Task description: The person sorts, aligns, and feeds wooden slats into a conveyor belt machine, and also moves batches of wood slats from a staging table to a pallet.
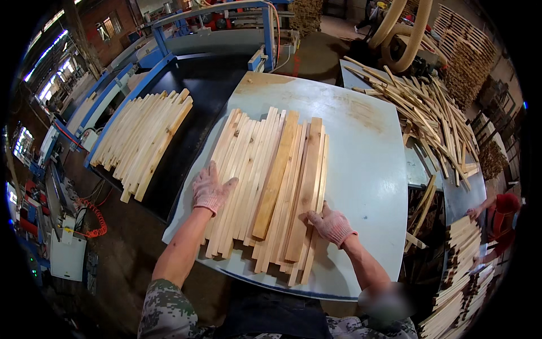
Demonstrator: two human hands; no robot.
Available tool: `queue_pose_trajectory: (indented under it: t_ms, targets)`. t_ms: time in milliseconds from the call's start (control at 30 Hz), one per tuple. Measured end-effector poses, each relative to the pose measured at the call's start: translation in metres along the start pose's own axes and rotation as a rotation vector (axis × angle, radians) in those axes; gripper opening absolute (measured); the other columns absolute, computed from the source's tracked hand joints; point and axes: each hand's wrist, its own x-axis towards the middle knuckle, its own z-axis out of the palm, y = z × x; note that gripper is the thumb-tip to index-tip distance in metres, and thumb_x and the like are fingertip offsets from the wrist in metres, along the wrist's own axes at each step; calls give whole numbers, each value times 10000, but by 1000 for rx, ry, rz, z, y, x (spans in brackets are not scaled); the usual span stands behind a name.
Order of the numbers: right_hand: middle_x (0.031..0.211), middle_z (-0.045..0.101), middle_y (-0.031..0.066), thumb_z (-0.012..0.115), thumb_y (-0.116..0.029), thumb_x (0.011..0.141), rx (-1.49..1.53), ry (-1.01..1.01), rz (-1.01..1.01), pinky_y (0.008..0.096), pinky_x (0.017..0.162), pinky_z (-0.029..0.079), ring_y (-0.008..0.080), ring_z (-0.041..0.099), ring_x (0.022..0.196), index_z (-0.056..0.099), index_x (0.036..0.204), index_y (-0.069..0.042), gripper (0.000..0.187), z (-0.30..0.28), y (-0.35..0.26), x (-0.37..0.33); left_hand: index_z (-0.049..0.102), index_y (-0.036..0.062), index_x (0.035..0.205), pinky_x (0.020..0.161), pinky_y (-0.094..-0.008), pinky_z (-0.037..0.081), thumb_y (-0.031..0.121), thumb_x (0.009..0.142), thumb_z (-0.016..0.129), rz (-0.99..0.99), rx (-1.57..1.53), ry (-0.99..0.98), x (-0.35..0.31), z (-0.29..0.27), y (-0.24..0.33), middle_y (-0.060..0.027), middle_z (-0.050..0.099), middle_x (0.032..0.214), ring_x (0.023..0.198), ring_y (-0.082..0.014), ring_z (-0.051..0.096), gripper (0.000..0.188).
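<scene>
pale, straight-edged wooden strips lie side by side at the centre of our clock, on a smooth, grey-white tabletop. our pink-gloved left hand rests on their nine o'clock edge, fingers and thumb spread. our pink-gloved right hand touches their four o'clock edge, thumb apart from the fingers; we cannot tell whether it pinches a strip, since the fingertips are partly hidden.

to handle this row well, we judge it best to press evenly from both sides, palms low, so that no strip rides over its neighbour, and to watch for splinters along the sawn edges.

the strips are slim and square-cut, some dotted with knots, their ends staggered at twelve and six. two broader, tan-brown wooden boards run among them, seeming to stand higher. at half past nine, a second batch of cream-coloured strips sits on a dull black belt; at two, a jumbled heap of thin sticks lies crisscrossed.
</scene>
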Motion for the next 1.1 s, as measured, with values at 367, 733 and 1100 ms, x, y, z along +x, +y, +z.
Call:
queue_pose_trajectory:
  t_ms: [367,733,1100]
  targets:
    - [1139,731,188,605,-350,998,42,522,-453,426,1000,525,372,679,1149,599,1462,-76,539,-73,-112,112,568,41,1470,1258,-577,230,429,980,596,516,-15,170,-86,19,36,-261,525,1529,1450,-448,443,626]
    - [1411,652,196,476,-379,1061,-523,533,-385,544,1186,356,372,538,1388,507,1519,-95,541,-47,-177,305,556,57,1475,1230,-602,249,539,977,581,460,-102,118,-83,7,37,-246,521,1506,1430,-454,434,694]
    - [1128,722,161,707,-328,945,69,694,-505,409,984,521,298,665,1036,525,1546,-79,676,-80,-178,340,544,-5,1476,1278,-555,210,470,949,602,409,-167,37,-90,0,37,-257,455,1598,1504,-427,388,711]
